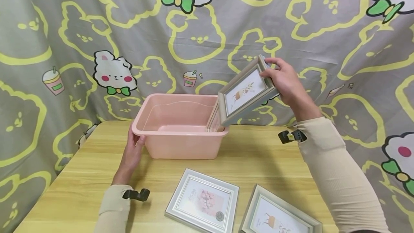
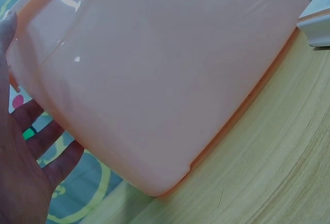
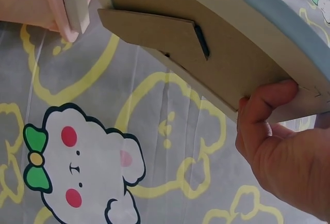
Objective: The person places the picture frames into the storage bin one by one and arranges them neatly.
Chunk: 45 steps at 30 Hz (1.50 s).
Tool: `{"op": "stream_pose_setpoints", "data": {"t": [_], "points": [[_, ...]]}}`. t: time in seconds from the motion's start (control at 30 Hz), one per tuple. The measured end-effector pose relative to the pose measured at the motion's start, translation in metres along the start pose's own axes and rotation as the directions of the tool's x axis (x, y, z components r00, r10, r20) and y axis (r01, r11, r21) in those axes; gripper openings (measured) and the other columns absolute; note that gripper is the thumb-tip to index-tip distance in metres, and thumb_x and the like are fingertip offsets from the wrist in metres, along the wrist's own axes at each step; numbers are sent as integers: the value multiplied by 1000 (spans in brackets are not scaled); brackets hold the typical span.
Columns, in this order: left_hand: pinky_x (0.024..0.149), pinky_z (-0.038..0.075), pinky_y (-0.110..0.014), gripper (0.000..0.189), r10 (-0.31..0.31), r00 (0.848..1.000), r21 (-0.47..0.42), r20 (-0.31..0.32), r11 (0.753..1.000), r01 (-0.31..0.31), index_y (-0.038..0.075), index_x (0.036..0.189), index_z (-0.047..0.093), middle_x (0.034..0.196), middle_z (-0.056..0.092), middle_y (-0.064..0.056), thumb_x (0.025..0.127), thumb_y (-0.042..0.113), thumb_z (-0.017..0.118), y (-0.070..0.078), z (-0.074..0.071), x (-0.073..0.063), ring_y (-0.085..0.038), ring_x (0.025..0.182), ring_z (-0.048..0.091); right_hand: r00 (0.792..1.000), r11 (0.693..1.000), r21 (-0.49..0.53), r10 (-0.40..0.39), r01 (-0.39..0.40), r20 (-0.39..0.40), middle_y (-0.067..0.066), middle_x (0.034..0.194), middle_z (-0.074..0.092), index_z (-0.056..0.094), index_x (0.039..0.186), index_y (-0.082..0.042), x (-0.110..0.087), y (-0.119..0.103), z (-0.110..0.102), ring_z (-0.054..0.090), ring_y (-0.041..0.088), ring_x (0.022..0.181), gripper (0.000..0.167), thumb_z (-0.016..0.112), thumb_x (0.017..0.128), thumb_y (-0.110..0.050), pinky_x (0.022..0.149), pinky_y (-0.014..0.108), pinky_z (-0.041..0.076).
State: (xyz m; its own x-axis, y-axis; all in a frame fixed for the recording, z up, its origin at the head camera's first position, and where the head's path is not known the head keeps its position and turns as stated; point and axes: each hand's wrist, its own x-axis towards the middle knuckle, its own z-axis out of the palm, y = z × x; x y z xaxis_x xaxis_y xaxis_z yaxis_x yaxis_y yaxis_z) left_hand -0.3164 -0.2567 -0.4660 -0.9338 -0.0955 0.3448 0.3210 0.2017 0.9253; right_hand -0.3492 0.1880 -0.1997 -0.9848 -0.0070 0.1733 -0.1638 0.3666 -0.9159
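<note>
My right hand (image 1: 284, 80) grips the upper right end of a picture frame (image 1: 244, 91), thumb on the front and fingers behind. The frame is tilted over the right end of a pink plastic tub (image 1: 181, 146), its lower corner overlapping the rim in the head view. In the right wrist view, the brown backing board (image 3: 227, 53) and its partly raised stand flap (image 3: 149, 30) show. My left hand (image 1: 133, 152) holds the tub's left end, thumb at the front by the rim and fingers along the side. Inside, another frame (image 1: 213, 118) leans at the right end, partly hidden.
On the wooden table (image 1: 81, 179) lie a silver picture frame (image 1: 203, 200) with a pink flower print and, to its right, another frame (image 1: 281, 213) with a potted plant print, cut off below. A patterned grey curtain (image 1: 145, 39) hangs close behind the table.
</note>
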Motion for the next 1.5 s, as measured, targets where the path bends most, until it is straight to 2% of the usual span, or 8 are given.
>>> {"op": "stream_pose_setpoints", "data": {"t": [0.3, 0.5, 0.8, 1.03, 1.27, 1.5], "points": [[96, 32, -3, 67, 1, 1000, -8, -4, 1000, -1, 33, 156, 4, 158, 26, -12, 104, 18, 43, -1, -1, 0, -29, 143, 27, 1000, 1000, 15, 7, -7, 0, 7, 111, 45, 40, 143, -15, 5, 2, 6, 61, 13, 80, 51, 54, 95, -17, 63, 29, 58], [96, 32, -4, 65, -13, 1000, 20, -10, 1000, 13, 36, 155, 5, 158, 26, -9, 104, 21, 43, -2, -2, -2, -27, 143, 28, 1000, 1000, 8, 24, -24, 17, 9, 116, 46, 38, 145, -16, 6, 5, 12, 61, 16, 84, 52, 53, 95, -20, 65, 29, 57], [96, 31, -3, 65, -13, 1000, 23, -14, 1000, 13, 36, 155, 6, 159, 26, -9, 104, 21, 43, -1, -3, -4, -27, 144, 27, 999, 999, -1, 41, -41, 21, 14, 126, 46, 36, 147, -16, 10, 10, 21, 60, 17, 89, 54, 52, 96, -20, 67, 27, 57], [98, 32, -3, 64, 10, 1000, -27, -3, 1000, -10, 32, 156, 6, 158, 25, -13, 104, 18, 42, -2, -1, -2, -30, 143, 27, 999, 999, 10, 51, -51, 12, 16, 128, 46, 36, 147, -17, 12, 16, 26, 61, 18, 88, 53, 52, 96, -19, 67, 28, 57], [97, 32, -3, 64, 19, 1000, -12, -3, 1000, -19, 33, 155, 8, 157, 28, -13, 104, 18, 42, -2, 1, -1, -26, 142, 30, 997, 997, -30, 78, -77, 16, 19, 141, 40, 35, 148, -21, 14, 19, 32, 57, 25, 98, 54, 52, 96, -24, 68, 29, 56], [97, 32, -3, 65, 19, 1000, 4, -8, 1000, -19, 32, 156, 7, 157, 29, -13, 104, 18, 42, -1, 0, -1, -25, 141, 31, 997, 997, -35, 71, -70, 8, 18, 142, 40, 34, 148, -19, 17, 19, 39, 56, 27, 105, 55, 52, 96, -23, 72, 29, 55]]}}
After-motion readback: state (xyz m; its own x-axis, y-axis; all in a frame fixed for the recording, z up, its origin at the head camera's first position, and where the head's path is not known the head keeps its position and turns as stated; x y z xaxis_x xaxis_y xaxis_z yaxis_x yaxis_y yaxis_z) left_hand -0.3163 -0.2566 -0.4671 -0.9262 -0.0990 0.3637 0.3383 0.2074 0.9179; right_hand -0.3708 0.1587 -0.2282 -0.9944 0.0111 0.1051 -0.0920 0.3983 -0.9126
